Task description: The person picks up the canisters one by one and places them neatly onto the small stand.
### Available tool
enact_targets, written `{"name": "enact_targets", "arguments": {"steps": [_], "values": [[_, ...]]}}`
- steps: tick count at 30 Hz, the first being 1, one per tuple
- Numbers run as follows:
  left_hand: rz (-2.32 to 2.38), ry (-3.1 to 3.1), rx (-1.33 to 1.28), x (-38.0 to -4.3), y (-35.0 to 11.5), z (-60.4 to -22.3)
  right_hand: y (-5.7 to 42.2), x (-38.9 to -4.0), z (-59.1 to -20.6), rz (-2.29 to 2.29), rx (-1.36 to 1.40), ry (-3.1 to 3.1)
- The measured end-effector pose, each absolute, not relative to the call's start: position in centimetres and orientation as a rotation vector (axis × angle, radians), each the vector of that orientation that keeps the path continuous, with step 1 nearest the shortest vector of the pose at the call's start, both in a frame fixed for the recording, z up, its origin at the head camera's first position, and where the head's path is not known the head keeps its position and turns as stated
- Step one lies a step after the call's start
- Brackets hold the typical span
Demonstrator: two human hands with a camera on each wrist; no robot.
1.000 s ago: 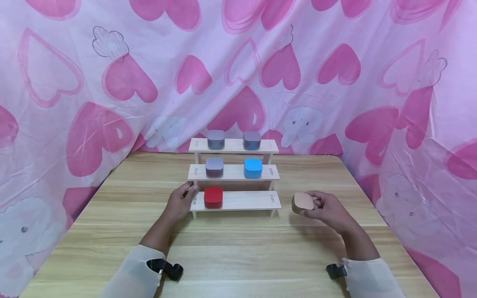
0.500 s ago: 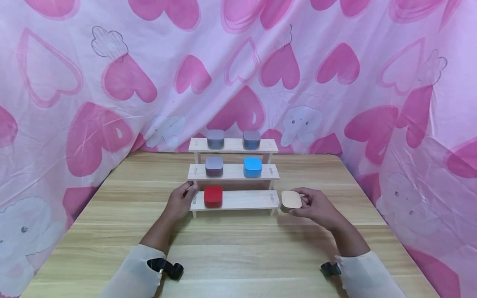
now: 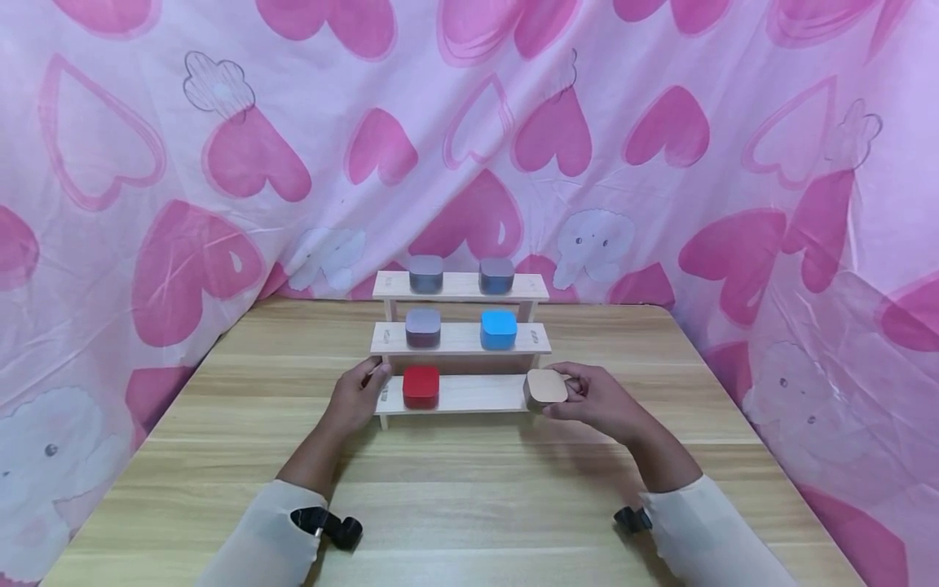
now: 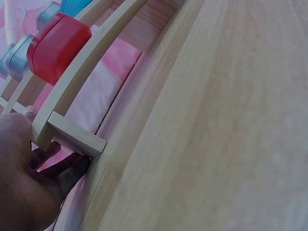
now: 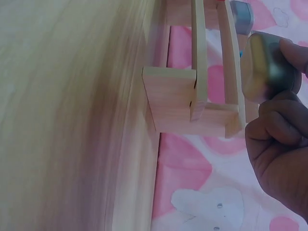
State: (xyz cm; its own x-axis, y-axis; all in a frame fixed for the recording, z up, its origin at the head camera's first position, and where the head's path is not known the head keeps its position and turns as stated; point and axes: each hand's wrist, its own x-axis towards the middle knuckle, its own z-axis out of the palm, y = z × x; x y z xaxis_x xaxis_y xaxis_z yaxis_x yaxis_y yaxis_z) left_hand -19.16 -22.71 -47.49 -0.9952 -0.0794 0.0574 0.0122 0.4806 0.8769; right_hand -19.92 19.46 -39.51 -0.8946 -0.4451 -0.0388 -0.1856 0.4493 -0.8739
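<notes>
A three-step wooden rack [image 3: 477, 395] stands on the table. My left hand [image 3: 359, 397] grips the left end of its lowest step, with fingers [image 4: 72, 172] reaching below the board in the left wrist view. A red square tin [image 3: 421, 387] sits on that step near the left hand. My right hand [image 3: 597, 399] pinches a beige-topped, rounded square tin [image 3: 546, 389] over the right end of the lowest step. In the right wrist view this tin [image 5: 272, 67] is held between thumb and curled fingers, apart from the boards.
On the middle step stand a greyish tin [image 3: 422, 328] and a blue tin [image 3: 499, 329]. Two more grey tins, a left one [image 3: 426, 275] and a right one [image 3: 496, 276], are on the top step. A pink heart-patterned cloth [image 3: 469, 122] hangs behind the wooden table [image 3: 469, 505].
My right hand has moved left with the beige-topped tin, from beside the rack to over the lowest step's right end. The left hand keeps its place on the rack.
</notes>
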Motion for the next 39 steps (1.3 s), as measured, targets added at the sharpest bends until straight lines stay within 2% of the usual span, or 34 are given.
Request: {"name": "enact_targets", "arguments": {"steps": [16,39], "values": [[-1.55,-2.623,0.046,-19.3,-22.8,-47.6,17.2,-21.9,-40.2,-1.374,-0.563,2.403],[-1.531,-2.614,0.038,-19.2,-22.7,-47.5,14.0,-22.6,-40.8,-1.366,-0.5,2.368]]}}
